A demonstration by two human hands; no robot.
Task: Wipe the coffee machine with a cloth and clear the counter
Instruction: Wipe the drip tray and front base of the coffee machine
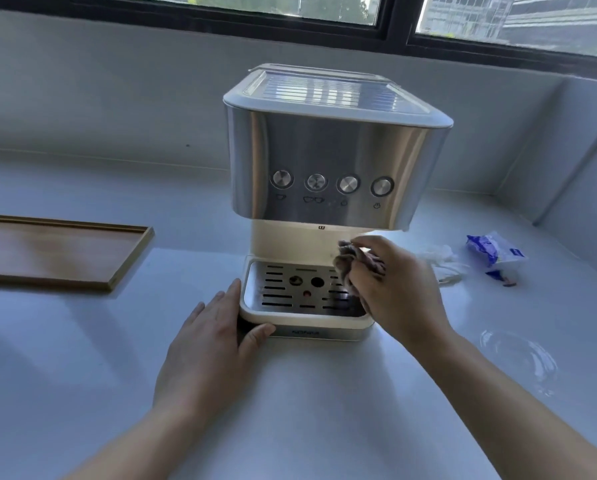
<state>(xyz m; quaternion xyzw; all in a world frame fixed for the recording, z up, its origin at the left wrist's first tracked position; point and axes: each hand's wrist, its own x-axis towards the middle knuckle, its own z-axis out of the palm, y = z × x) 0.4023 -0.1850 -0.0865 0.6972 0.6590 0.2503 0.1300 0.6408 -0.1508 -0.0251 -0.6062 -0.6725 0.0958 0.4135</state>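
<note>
At far left we see a flat rectangular wooden tray (58,252) on the white counter (290,393). Our left hand (210,344) braces the steel-and-cream coffee machine (328,161), fingers together against its base, thumb on the front. Our right hand (394,289) pinches a bunched brownish cloth (350,259) above the slotted drip tray (290,292). A blue-and-white crumpled wrapper (494,254) lies right.

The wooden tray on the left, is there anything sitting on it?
No, the wooden tray lies bare on the white counter, well to the left of the coffee machine, with nothing on its surface.
</note>
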